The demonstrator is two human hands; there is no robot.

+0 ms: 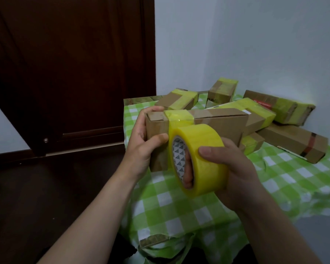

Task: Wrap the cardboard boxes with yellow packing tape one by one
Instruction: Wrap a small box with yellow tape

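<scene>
In the head view, the left hand (143, 141) grips the left end of a long brown cardboard box (217, 121), held above the green-checked bench (179, 206). The right hand (234, 168) clasps a roll of yellow packing tape (204, 155) against the box's near side, fingers through its core. Other taped cardboard boxes (286, 109) lie at the far right.
</scene>
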